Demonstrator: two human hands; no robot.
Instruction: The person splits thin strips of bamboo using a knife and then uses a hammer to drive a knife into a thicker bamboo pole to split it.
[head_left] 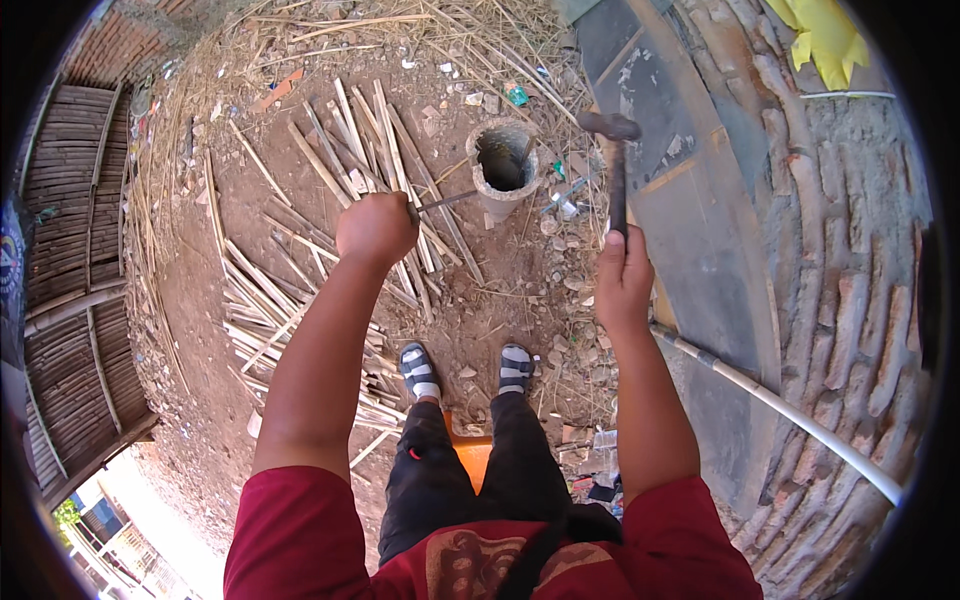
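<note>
My left hand (378,228) is closed round a slim metal tool (445,201) with a dark butt. Its thin shaft points right, and its tip reaches the near-left side of a hollow concrete pipe (490,183); I cannot tell if they touch. The pipe stands on the ground, its rough rim round a dark opening. On the right, my right hand (624,275) grips a hammer (617,180) by its dark handle. The hammer head is raised, to the right of the pipe and apart from it.
Split bamboo strips (265,290) lie scattered on the dirt at left. A dark panel (700,250) leans by a brick wall (850,330) at right, with a white pole (790,415) across it. Something orange (474,462) shows between my legs. A bamboo wall (70,200) stands far left.
</note>
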